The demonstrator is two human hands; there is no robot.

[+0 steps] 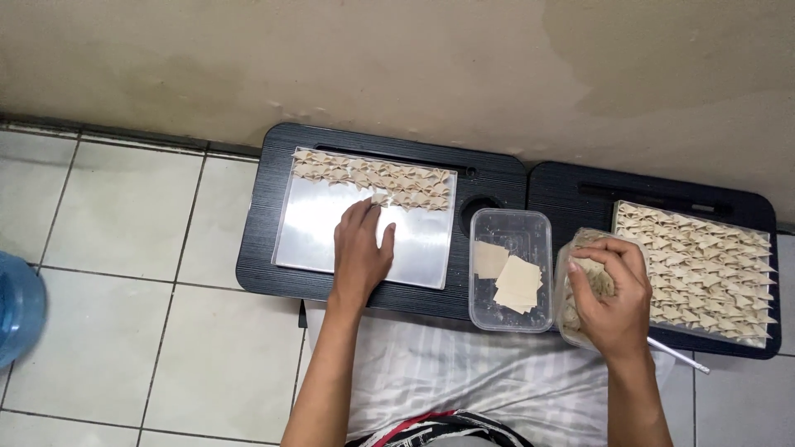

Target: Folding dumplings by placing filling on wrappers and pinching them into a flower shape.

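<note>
Wall (414, 58): beige plaster, stained and blotched, darker patch at upper right. Floor (124, 331): pale square tiles with dark grout lines, a grimy joint where it meets the wall. Two low black tables (257, 248) stand side by side, touching, against the wall. A blue water jug (16, 306) shows at left edge. Lighting even, soft.

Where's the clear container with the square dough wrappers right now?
In the head view, the clear container sits centre-right on the black lap table, between the metal tray and the right hand.
</note>
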